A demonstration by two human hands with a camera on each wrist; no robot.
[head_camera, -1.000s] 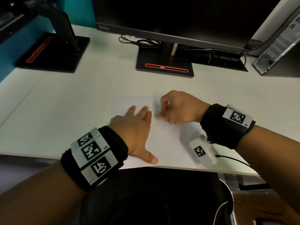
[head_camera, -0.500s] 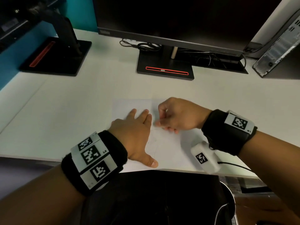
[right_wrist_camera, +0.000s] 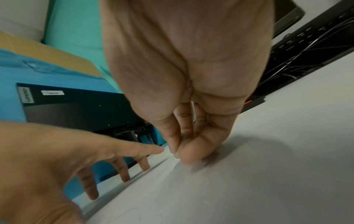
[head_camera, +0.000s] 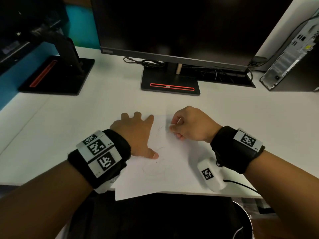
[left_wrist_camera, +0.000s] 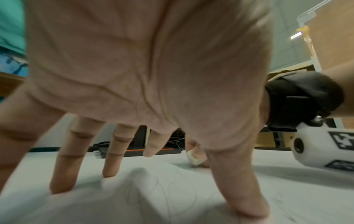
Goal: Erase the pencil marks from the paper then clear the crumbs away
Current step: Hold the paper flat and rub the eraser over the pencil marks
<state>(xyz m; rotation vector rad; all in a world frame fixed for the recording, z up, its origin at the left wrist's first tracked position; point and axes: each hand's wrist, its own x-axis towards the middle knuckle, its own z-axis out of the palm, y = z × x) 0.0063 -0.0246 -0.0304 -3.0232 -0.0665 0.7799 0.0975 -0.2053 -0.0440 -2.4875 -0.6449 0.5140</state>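
1. The paper (head_camera: 172,163) lies flat on the white bench (head_camera: 69,128), and its near edge hangs a little over the bench's front edge.
2. The left hand (head_camera: 136,135) is spread, with its fingertips and thumb pressing the sheet down.
3. The right hand (head_camera: 188,125) is curled and pinches a small white eraser (left_wrist_camera: 195,157) against the paper near its far edge.
4. Thin grey pencil marks (head_camera: 158,169) are on the middle of the sheet.
5. I think the paper is light and thin, so it can slide or wrinkle easily. It is best to hold it flat beside the place being rubbed.
6. The eraser looks soft and small, so I would hold it low, close to the tip.
7. The bench looks smooth and matte.
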